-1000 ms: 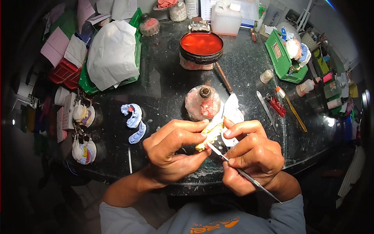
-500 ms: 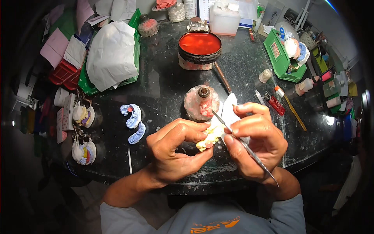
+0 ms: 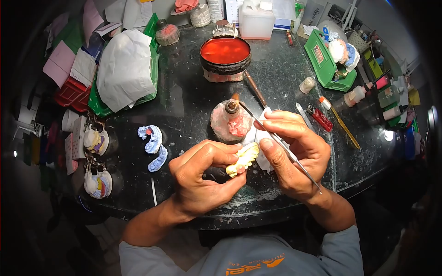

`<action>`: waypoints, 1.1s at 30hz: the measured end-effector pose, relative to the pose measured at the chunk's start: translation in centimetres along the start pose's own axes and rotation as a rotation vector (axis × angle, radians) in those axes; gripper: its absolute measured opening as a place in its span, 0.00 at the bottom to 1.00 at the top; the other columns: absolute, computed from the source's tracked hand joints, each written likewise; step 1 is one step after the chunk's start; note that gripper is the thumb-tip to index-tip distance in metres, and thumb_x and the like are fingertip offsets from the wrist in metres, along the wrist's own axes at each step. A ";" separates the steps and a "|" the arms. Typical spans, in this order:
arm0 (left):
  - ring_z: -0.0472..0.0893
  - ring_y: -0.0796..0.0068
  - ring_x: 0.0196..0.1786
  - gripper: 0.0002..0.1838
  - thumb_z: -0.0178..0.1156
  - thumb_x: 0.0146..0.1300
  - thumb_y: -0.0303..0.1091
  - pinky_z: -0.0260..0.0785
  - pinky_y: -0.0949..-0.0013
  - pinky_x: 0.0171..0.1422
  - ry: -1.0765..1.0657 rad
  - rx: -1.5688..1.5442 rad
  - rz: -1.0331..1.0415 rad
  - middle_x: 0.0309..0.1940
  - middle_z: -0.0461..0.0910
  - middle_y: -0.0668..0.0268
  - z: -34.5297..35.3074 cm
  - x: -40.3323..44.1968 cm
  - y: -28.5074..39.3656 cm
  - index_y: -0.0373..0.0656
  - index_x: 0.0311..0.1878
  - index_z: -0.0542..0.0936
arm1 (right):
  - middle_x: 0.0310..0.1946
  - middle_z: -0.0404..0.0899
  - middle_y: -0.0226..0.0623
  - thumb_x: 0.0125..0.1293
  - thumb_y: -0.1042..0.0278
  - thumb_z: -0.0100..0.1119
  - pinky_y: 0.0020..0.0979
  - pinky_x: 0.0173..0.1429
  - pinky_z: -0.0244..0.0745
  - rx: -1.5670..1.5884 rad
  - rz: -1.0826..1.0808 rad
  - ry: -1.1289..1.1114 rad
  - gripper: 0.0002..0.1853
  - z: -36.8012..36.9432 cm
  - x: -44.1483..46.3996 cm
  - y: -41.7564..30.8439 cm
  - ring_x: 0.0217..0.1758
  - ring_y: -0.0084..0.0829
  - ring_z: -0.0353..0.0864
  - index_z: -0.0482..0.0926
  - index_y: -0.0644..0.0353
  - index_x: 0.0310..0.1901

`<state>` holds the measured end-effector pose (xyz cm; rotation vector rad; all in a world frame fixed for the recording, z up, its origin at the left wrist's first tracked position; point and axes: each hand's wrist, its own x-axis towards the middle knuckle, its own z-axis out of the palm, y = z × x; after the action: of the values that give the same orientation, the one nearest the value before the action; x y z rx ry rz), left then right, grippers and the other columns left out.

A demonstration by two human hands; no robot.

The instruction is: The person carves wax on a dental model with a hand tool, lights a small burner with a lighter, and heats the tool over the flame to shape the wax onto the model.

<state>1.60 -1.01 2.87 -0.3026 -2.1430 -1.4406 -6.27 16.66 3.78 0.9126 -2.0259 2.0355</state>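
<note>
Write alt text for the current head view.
A person's left hand holds a yellow dental model over a black table; the right hand holds a metal tool, its tip near the top of a small burner. A pan of red material stands beyond.

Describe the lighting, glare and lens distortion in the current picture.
Head view: bright light on the yellow dental piece and both hands; head view: dark, vignetted corners and a wide-angle bow to the black tabletop; head view: glare spots near the picture's right border.
</note>
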 end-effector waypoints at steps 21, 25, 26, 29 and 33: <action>0.88 0.67 0.43 0.18 0.77 0.41 0.17 0.80 0.69 0.47 0.024 0.087 -0.018 0.38 0.86 0.52 -0.7 0.1 0.3 0.38 0.34 0.78 | 0.25 0.84 0.34 0.51 0.83 0.66 0.44 0.60 0.76 -0.036 -0.252 -0.142 0.08 -0.6 0.3 -0.8 0.32 0.29 0.83 0.80 0.63 0.33; 0.85 0.73 0.34 0.17 0.77 0.41 0.18 0.77 0.73 0.38 0.056 0.099 0.035 0.37 0.85 0.53 -0.8 0.4 0.1 0.37 0.33 0.79 | 0.28 0.82 0.36 0.51 0.82 0.62 0.51 0.64 0.73 0.031 -0.222 -0.261 0.09 -0.9 -0.6 -1.4 0.48 0.41 0.79 0.78 0.62 0.36; 0.83 0.76 0.30 0.16 0.76 0.42 0.18 0.76 0.75 0.33 0.067 0.095 0.052 0.37 0.85 0.53 -0.7 0.4 0.0 0.37 0.32 0.79 | 0.28 0.82 0.37 0.50 0.82 0.62 0.51 0.64 0.74 0.020 -0.232 -0.274 0.10 -0.8 -0.6 -1.5 0.48 0.41 0.79 0.78 0.63 0.36; 0.83 0.77 0.30 0.16 0.76 0.42 0.18 0.76 0.75 0.33 0.064 0.098 0.044 0.37 0.85 0.53 -0.7 0.4 0.1 0.37 0.32 0.79 | 0.28 0.81 0.38 0.44 0.85 0.60 0.53 0.65 0.78 0.023 -0.231 -0.286 0.11 -0.4 -0.9 -1.6 0.49 0.43 0.79 0.78 0.64 0.33; 0.82 0.78 0.30 0.15 0.76 0.43 0.18 0.76 0.76 0.32 0.046 0.105 0.040 0.37 0.85 0.54 -0.8 0.4 0.1 0.37 0.32 0.80 | 0.28 0.80 0.37 0.42 0.86 0.59 0.54 0.65 0.78 0.039 -0.227 -0.291 0.12 -0.2 -0.9 -1.8 0.48 0.43 0.80 0.78 0.63 0.31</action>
<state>1.51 -1.78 3.41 -0.2692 -2.1538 -1.2956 -4.70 17.34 4.95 1.4486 -1.9089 1.9189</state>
